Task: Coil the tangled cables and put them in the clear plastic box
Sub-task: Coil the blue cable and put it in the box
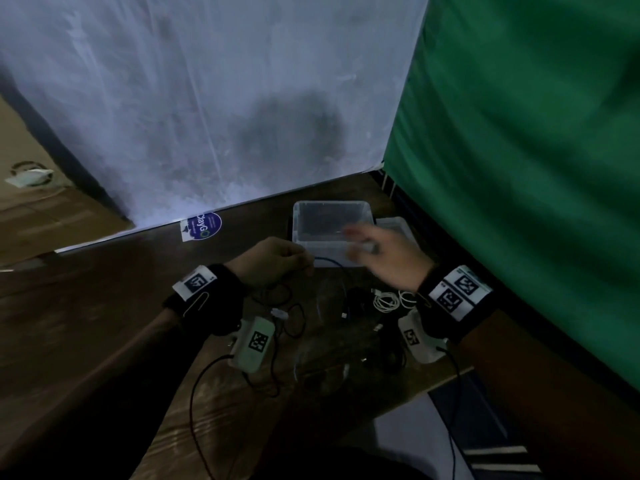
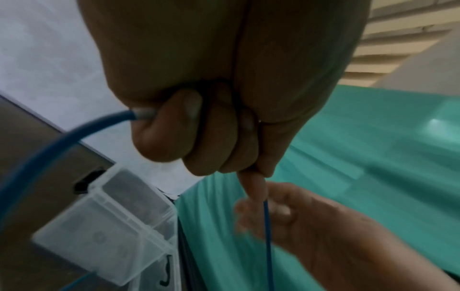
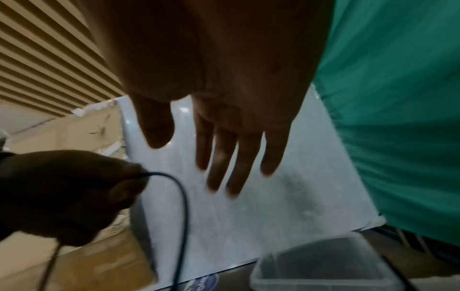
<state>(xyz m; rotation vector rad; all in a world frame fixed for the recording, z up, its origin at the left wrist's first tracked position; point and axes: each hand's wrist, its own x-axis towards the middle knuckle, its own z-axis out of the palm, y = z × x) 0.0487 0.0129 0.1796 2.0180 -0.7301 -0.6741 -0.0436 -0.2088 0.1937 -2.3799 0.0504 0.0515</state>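
My left hand (image 1: 277, 263) is a closed fist gripping a thin blue cable (image 1: 334, 266) just in front of the clear plastic box (image 1: 296, 223). In the left wrist view the blue cable (image 2: 49, 141) runs out of both sides of the fist (image 2: 199, 128). My right hand (image 1: 375, 252), blurred, hovers over the box's front wall with fingers spread. The right wrist view shows its fingers (image 3: 224, 157) straight and holding nothing. A tangle of dark cables (image 1: 349, 327) and a white coiled cable (image 1: 386, 301) lie on the table between my wrists. The box looks empty.
The box lid (image 1: 394, 225) lies right of the box. A green cloth (image 1: 519, 168) hangs close on the right and a white sheet (image 1: 207, 98) stands behind the table. A round blue sticker (image 1: 204, 225) lies left of the box. The table's near edge (image 1: 426, 389) runs at lower right.
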